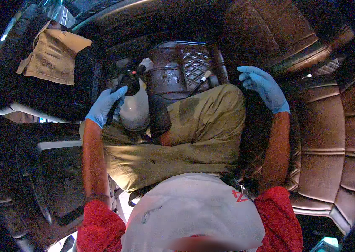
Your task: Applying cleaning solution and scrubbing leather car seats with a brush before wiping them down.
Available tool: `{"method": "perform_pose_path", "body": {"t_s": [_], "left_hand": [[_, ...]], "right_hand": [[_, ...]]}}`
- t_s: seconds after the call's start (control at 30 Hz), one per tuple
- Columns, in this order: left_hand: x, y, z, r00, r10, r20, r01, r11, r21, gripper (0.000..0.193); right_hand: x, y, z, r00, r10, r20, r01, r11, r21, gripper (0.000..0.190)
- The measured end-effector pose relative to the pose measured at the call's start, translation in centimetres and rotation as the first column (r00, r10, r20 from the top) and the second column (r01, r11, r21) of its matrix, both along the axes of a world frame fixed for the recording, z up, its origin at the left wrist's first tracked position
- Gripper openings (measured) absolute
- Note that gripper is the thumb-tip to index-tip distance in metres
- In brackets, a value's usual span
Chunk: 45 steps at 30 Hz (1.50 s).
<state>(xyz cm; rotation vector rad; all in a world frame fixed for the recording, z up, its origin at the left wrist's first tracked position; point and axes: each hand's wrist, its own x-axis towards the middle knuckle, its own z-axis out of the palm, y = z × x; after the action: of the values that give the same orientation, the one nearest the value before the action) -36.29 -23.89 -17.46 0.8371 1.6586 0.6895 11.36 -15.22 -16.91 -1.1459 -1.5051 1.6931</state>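
Note:
My left hand (107, 103), in a blue glove, is wrapped around the black handle of a hand pump sprayer (136, 108). Its translucent white bottle stands close to my bent leg, with a black head and a pale nozzle tip (146, 64) pointing away from me. In a matching glove, my right hand (259, 85) hangs in the air beyond my knee, holding nothing, its fingers loosely curled and apart. Between the hands a detailing brush (202, 81) with a black handle and light bristles rests on the brown quilted floor mat (193, 60).
A tan cloth (54, 55) with dark printing drapes over a dark surface at the far left. Brown leather seats (322, 132) line the right side. A dark door panel (61, 176) lies at lower left. My legs in khaki trousers (205, 119) fill the middle.

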Motion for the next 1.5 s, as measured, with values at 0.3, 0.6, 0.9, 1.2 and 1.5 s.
{"method": "perform_pose_path", "body": {"t_s": [0.3, 0.6, 0.9, 1.2, 1.5], "left_hand": [[-0.8, -1.2, -6.7, 0.909, 0.416, -0.033, -0.380, 0.857, 0.349, 0.026], [1.1, 0.2, -21.4, 0.573, 0.812, 0.111, -0.810, 0.539, 0.231, 0.040], [4.3, 2.9, -37.6, 0.585, 0.795, -0.163, -0.807, 0.590, -0.019, 0.030], [-2.8, 2.4, -42.5, 0.575, 0.818, 0.002, -0.787, 0.553, 0.273, 0.031], [-2.8, 2.1, -49.1, 0.613, 0.721, -0.324, -0.760, 0.650, 0.008, 0.037]], "right_hand": [[-11.2, 5.6, -14.6, 0.802, -0.163, 0.575, -0.257, 0.775, 0.577, 0.026], [-17.4, 8.2, -26.3, 0.212, -0.471, 0.856, -0.704, 0.533, 0.469, 0.008], [-13.6, 9.0, -24.4, 0.568, -0.538, 0.623, -0.185, 0.654, 0.734, 0.015], [-19.5, 9.5, -21.0, 0.791, -0.523, 0.317, 0.218, 0.726, 0.653, 0.013], [-18.7, 9.2, -23.5, 0.546, -0.164, 0.821, -0.608, 0.597, 0.524, 0.032]]}}
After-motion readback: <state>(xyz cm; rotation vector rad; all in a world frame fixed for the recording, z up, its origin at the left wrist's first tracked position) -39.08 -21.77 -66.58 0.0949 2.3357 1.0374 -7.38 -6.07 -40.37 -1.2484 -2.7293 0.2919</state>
